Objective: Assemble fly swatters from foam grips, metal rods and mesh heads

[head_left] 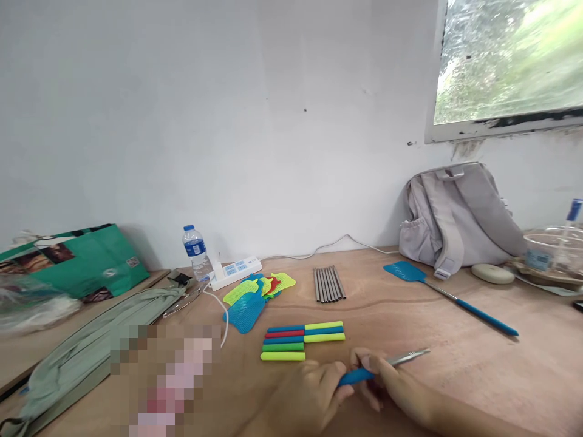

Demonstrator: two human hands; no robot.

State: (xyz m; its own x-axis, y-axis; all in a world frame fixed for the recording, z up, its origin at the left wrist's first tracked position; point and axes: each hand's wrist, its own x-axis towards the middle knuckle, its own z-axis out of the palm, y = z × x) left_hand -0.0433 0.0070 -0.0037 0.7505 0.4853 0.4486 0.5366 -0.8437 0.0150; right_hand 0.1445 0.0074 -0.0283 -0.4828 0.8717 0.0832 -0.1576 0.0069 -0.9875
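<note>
A blue fly swatter handle [354, 377] with a metal rod [412, 356] sticking out of its right end lies between my two hands. My left hand [310, 388] is closed round the left end of the handle. Where handle and rod meet, my right hand [387, 376] pinches them with thumb and fingers. Just beyond my hands are rows of handle grips [283, 348] in yellow, blue, red and green. Farther back, several metal rods [330, 285] lie side by side. To their left is a pile of mesh swatter heads [246, 309], blue, yellow and red.
A whole blue fly swatter [485, 315] lies at right, near a grey backpack [460, 218] and a plastic bowl [542, 258]. At the wall stand a water bottle [195, 250] and a power strip [234, 273]. A grey-green bag [100, 340] and a green bag [100, 261] lie left.
</note>
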